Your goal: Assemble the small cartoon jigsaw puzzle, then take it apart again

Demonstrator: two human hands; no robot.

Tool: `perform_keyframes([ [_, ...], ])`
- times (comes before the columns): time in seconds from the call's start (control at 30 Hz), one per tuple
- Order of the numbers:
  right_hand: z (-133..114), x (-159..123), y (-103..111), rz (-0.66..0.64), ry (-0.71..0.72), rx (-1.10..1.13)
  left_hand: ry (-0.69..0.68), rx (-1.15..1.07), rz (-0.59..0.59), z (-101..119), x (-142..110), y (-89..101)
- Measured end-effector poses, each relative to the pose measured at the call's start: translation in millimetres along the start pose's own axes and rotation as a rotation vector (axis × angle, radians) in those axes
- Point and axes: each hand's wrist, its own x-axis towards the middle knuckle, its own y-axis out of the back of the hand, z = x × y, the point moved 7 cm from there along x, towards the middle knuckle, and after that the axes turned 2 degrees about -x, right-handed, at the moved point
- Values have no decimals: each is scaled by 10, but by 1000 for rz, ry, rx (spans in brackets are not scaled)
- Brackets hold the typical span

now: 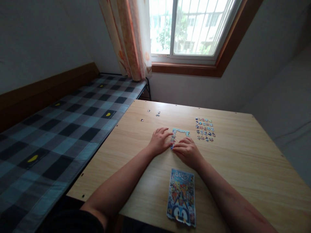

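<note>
A partly joined jigsaw puzzle border [181, 130] lies on the table, with its top and left sides showing and bare wood inside. My left hand [160, 141] rests along its left side, fingers spread and fingertips touching the edge pieces. From the right, my right hand [188, 151] reaches over the lower part of the border. Its fingertips are closed together at a small puzzle piece [172, 148] by the lower left corner. The hand hides the border's lower right part.
Loose puzzle pieces [205, 129] stand in rows to the right. Several more pieces [158, 114] lie at the far left. A colourful picture sheet [181, 197] with a torn lower edge lies in front on the wooden table [243, 155]. A checked bed [65, 119] adjoins the left side.
</note>
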Motion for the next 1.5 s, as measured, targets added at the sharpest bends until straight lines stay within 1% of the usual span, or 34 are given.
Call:
perform_keyframes([
  [0.23, 2, -1, -24, -25, -6, -34, 23, 10, -53, -23, 15, -43],
  [0.47, 21, -12, -22, -5, -25, -46, 8, 7, -39, -40, 19, -56],
  [0.7, 44, -22, -60, -45, -47, -62, 5, 32, -43, -42, 19, -58],
  [0.93, 60, -28, -71, -51, -65, -76, 2, 40, -41, -45, 17, -66],
  [1.0, 65, -30, -37, -15, -66, -80, 7, 33, -50, -54, 19, -71],
  [1.07, 85, -33, 33, 59, -83, -88, 10, 8, -53, -67, 25, -63],
  [1.2, 185, -67, 181, 216, -176, -116, 31, -112, -15, -113, 47, -4],
  [1.3, 264, -102, 244, 284, -252, -123, 42, -163, 7, -138, 57, 26],
  [1.4, 317, -127, 288, 333, -308, -112, 26, -111, -11, -119, 56, 14],
  [1.5, 370, -149, 314, 355, -359, -95, -5, -36, -47, -68, 51, -11],
])
